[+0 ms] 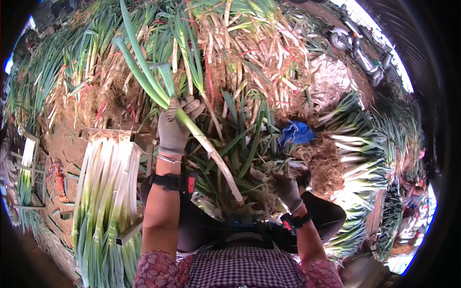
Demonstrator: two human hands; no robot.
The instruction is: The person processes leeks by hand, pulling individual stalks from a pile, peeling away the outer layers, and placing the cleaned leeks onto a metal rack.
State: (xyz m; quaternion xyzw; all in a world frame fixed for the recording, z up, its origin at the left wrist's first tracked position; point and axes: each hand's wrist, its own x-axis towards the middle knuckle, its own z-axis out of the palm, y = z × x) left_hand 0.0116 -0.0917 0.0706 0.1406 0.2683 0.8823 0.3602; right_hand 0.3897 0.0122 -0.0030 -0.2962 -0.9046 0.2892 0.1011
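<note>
I've got my left hand (174, 126) fisted round a long leek (192, 126) mid-stalk, white end slanting twd my right hand (287, 190), which is curled in scraps, grip unclear. Looks light, stiff-ish, prob snaps if bent; hold firm white shaft.

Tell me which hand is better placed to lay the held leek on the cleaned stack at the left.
Left, most likely. The left hand already grips the leek by its stalk, and the cleaned stack lies directly on that side. The right hand is low among loose leaves, farther from the stack.
</note>
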